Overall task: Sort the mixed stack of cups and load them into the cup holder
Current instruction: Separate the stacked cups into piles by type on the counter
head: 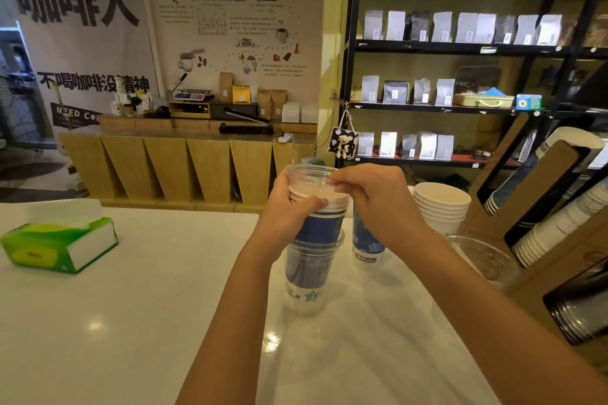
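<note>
A mixed stack of cups (312,250) stands on the white counter: clear plastic cups below, blue paper cups nested inside, white rims on top. My left hand (289,214) grips the stack around its upper part. My right hand (371,197) pinches the rim of a clear plastic cup (311,174) at the very top. A brown cardboard cup holder (539,207) leans at the right, with blue and white paper cups and dark lids in its slots.
A blue patterned paper cup (365,240) stands just behind my right wrist. A stack of white paper cups (442,204) and a clear plastic cup (483,260) sit near the holder. A green tissue box (59,243) lies at the left. Black shelves fill the background.
</note>
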